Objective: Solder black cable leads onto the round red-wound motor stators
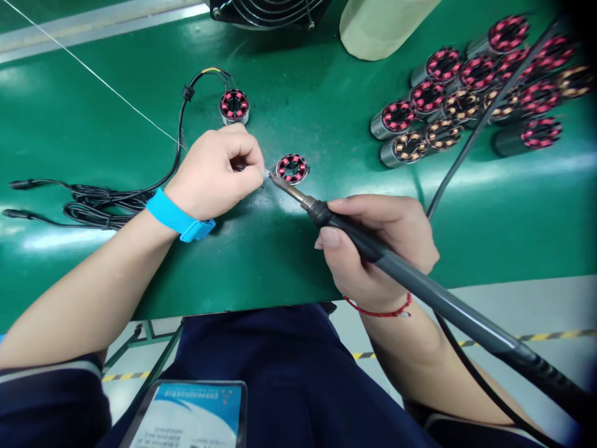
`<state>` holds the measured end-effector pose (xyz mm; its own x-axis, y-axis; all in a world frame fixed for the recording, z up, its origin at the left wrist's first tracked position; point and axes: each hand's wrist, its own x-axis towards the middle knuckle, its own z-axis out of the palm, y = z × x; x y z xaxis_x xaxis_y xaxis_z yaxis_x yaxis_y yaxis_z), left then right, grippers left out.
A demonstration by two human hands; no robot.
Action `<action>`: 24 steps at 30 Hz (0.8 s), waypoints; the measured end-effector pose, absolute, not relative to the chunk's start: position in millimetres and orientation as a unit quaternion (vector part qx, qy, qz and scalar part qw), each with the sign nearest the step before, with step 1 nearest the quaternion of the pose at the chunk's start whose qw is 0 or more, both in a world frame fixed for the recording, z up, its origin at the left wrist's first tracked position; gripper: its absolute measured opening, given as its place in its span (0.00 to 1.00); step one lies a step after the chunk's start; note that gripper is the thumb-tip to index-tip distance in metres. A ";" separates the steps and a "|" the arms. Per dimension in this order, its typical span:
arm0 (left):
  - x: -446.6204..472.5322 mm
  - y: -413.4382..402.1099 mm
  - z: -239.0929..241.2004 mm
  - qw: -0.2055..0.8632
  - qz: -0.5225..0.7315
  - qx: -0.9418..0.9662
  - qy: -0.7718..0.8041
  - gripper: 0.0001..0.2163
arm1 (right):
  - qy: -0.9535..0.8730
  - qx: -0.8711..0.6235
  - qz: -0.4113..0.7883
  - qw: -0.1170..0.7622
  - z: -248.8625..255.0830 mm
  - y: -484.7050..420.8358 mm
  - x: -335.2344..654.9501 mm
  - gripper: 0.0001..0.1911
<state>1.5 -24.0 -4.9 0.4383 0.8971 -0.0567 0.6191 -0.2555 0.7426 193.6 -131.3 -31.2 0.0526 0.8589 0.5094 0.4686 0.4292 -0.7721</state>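
My right hand (pixel 373 246) grips a grey soldering iron (pixel 420 286); its metal tip touches the left edge of a small round coil stator (pixel 292 168) lying flat on the green table (pixel 289 249). My left hand (pixel 219 168), with a blue wrist strap (pixel 180 218), is curled into a pinch right beside that tip and holds a thin solder wire (pixel 93 73) that runs off to the upper left. A second stator (pixel 234 106), wired to a black cable (pixel 180 134), stands just behind my left hand.
Several cylindrical stators with red and copper windings (pixel 466 93) lie grouped at the right. A coiled black cable bundle (pixel 93 202) sits at the left. A fan grille (pixel 268 12) and a beige roll (pixel 382 28) stand at the far edge. The iron's cord (pixel 466 149) crosses the right side.
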 end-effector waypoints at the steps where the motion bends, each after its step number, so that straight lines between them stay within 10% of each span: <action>1: 1.5 -23.9 -5.0 0.359 0.193 0.768 0.494 0.05 | -0.660 -0.505 0.190 0.523 -31.9 -131.7 193.8 0.11; 24: -2.3 -21.0 -12.4 0.353 0.233 0.776 0.468 0.04 | -0.791 -0.436 0.273 0.332 -17.6 -50.5 187.0 0.21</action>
